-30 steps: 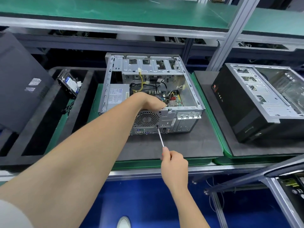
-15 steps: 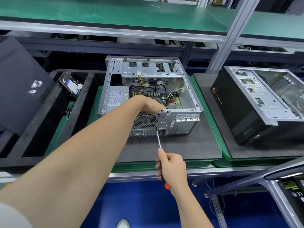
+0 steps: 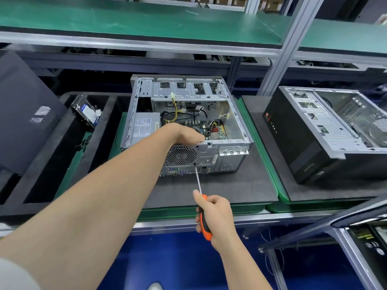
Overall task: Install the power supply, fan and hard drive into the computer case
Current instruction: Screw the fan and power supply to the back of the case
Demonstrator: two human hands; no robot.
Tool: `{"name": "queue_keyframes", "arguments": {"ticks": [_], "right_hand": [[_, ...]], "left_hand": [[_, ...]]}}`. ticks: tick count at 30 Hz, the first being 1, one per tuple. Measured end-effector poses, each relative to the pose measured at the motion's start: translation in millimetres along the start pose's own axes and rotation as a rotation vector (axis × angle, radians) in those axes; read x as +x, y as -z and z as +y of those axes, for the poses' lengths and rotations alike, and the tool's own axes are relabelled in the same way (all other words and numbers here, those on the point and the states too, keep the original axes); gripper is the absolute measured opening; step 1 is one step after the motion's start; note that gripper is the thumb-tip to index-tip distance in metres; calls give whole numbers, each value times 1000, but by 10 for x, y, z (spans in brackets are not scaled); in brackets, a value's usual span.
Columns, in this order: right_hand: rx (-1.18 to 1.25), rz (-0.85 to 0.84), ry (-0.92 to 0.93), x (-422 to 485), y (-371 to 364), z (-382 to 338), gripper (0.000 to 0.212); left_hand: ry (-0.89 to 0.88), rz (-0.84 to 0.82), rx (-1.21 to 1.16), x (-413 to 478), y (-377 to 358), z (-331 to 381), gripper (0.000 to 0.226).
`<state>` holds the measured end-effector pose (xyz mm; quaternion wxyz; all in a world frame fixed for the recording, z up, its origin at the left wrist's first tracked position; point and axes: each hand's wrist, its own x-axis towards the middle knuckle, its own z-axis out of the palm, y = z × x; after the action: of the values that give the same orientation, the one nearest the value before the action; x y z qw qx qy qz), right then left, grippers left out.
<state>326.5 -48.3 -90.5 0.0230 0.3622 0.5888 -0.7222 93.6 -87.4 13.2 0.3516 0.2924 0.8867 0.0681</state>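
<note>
Head view: the right hand (image 3: 215, 214) grips an orange screwdriver (image 3: 204, 225), its tip at the corner of the fan (image 3: 181, 155) on the rear of the case (image 3: 234, 122). The left hand (image 3: 186, 135) reaches inside above the fan, fingers hidden, grasp unclear. The power supply (image 3: 144, 126) sits just left of it; the hard drive (image 3: 85, 111) lies farther left.

Worktop surroundings: the items around me that are not being worked on.
On my right, a second black case (image 3: 297, 141) rests open side up on a dark foam pad (image 3: 303, 191) over a green mat (image 3: 278, 206). On my left, a dark perforated side panel (image 3: 23, 114) sits beside a black foam tray (image 3: 52, 155). Overhead is a green shelf (image 3: 146, 19) on an aluminium post (image 3: 280, 51). Below are the blue floor (image 3: 178, 258) and one shoe toe (image 3: 156, 286).
</note>
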Motion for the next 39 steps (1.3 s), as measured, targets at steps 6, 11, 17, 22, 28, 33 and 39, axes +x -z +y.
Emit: {"name": "queue_keyframes", "arguments": {"ticks": [6, 11, 17, 22, 28, 33, 39], "right_hand": [[582, -360, -341, 16, 112, 1, 46], [247, -198, -256, 16, 95, -47, 58], [361, -218, -272, 12, 84, -124, 43], [547, -379, -359, 14, 96, -48, 46], [526, -360, -298, -55, 94, 2, 50], [352, -424, -162, -270, -63, 132, 48], [-23, -571, 145, -510, -767, -123, 36]], "left_hand": [[20, -50, -3, -41, -5, -22, 47], [6, -70, -17, -53, -5, -22, 37], [3, -83, -105, -50, -19, -36, 35], [27, 5, -203, -82, -23, -12, 36], [9, 288, -151, -197, -137, -41, 47], [-124, 862, -496, -602, -238, -217, 37], [94, 1277, -754, -1398, -244, -1107, 30]]}}
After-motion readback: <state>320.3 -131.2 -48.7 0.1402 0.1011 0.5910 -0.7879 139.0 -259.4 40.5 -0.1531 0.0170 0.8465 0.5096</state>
